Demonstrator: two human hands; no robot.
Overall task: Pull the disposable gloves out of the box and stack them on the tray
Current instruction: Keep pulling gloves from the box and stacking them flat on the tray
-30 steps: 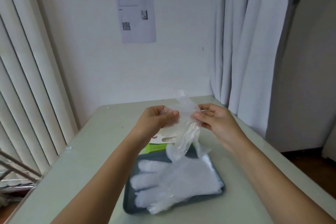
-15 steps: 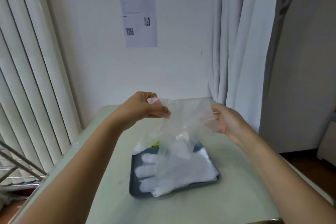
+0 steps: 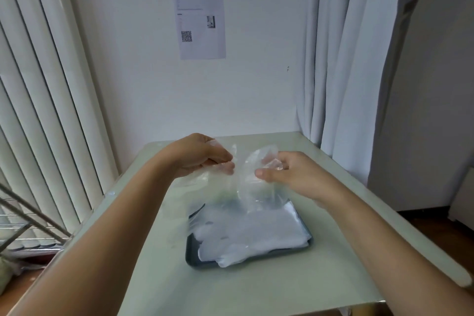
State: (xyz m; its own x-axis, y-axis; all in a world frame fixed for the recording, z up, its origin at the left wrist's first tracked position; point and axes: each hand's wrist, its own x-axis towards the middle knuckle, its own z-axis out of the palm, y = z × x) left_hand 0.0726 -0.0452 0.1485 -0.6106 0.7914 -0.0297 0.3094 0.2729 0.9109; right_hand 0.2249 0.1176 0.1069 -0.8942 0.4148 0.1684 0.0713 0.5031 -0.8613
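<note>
A clear disposable glove (image 3: 241, 187) hangs spread out in the air between my hands. My left hand (image 3: 202, 155) pinches its left top edge and my right hand (image 3: 284, 174) grips its right top edge. Below it a dark tray (image 3: 191, 255) sits on the table with a pile of clear gloves (image 3: 256, 233) lying flat on it. The held glove's lower part droops over the tray's far side. The glove box is hidden behind the held glove.
The pale green table (image 3: 256, 287) fills the middle, with its front edge near me. White vertical blinds (image 3: 46, 110) stand at the left and grey curtains (image 3: 359, 59) at the right. A metal rack (image 3: 30, 223) shows at the lower left.
The glove went from a crumpled bunch to spread wide between my hands. In the last half second my hands came closer together and lower toward the tray.
</note>
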